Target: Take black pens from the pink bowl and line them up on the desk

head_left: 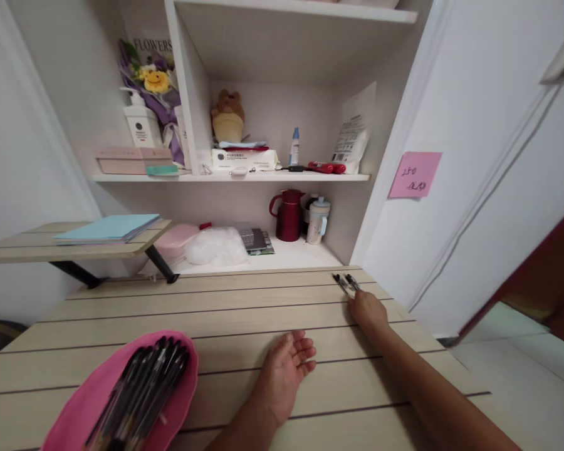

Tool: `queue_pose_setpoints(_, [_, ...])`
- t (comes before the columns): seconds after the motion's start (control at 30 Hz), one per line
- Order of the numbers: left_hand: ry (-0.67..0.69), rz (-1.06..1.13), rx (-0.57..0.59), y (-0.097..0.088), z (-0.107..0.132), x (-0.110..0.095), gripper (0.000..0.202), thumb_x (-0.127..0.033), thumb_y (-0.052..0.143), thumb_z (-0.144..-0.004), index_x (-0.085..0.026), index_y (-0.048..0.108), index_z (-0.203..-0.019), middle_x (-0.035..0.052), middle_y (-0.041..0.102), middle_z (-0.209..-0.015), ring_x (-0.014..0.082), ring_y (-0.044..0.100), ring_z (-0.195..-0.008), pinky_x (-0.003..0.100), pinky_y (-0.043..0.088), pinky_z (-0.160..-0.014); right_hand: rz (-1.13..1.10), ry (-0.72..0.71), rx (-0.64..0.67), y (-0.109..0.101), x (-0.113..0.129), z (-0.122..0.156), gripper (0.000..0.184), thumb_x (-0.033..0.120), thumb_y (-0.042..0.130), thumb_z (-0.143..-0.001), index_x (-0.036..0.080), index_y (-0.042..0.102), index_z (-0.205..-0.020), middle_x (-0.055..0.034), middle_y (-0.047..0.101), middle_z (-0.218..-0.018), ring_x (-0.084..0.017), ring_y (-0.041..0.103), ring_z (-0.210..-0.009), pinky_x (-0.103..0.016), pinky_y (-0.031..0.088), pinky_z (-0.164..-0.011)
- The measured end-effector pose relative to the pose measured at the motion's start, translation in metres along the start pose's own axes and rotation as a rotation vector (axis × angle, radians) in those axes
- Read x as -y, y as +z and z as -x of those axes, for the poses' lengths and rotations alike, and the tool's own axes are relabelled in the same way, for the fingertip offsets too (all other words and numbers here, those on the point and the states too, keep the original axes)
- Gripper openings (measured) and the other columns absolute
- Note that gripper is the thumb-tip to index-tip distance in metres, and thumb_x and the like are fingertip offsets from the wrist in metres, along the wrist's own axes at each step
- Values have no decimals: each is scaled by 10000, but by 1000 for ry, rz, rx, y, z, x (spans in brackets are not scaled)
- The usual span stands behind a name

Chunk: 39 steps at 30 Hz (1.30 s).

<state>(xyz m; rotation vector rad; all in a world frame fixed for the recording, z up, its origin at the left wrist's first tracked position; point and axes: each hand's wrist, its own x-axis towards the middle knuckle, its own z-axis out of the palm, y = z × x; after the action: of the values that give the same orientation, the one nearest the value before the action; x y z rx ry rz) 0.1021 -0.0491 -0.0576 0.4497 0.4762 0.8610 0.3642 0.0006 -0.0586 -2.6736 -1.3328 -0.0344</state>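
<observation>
My right hand (367, 311) reaches to the far right of the wooden desk (207, 326), its fingers closed on two black pens (345, 283) that lie on the desk top pointing away from me. In the middle of the desk my left hand (286, 366) rests palm up with its fingers loosely spread and nothing in it. A pink pouch (122, 401) full of several black pens lies at the front left, a short way from my left hand.
A raised side shelf (75, 247) at the left carries a blue notebook (108, 227). Behind the desk stand a dark red kettle (289, 215), a white mug (318, 220), a plastic bag (216, 245) and a pink box. A pink note (413, 174) sticks to the right wall.
</observation>
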Motion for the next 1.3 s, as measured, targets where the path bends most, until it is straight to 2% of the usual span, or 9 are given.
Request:
queue_pose_setpoints(0.97, [3, -7, 1, 0, 0, 0, 278, -351, 596, -749, -142, 632, -928, 93, 633, -873, 192, 577, -816, 340, 376, -790, -24, 33, 9, -6, 4, -4, 350, 305, 384, -833, 90, 621, -975, -192, 637, -1007, -260, 618, -903, -319, 449, -726])
queue_pose_setpoints(1.13, [4, 4, 8, 0, 0, 0, 282, -353, 608, -738, -143, 637, -923, 91, 634, -873, 189, 579, -809, 338, 372, -795, -14, 12, 1, -10, -2, 10, 334, 317, 415, -829, 89, 606, -981, -196, 632, -1011, -258, 606, -924, -308, 433, -740])
queue_pose_setpoints(1.3, [6, -20, 11, 0, -1, -1, 285, -352, 612, -734, -147, 627, -930, 90, 634, -877, 189, 580, -813, 336, 377, -788, 1, -97, 6, -11, -6, 47, 293, 310, 423, -832, 95, 591, -936, -189, 635, -955, -252, 606, -893, -304, 408, -714])
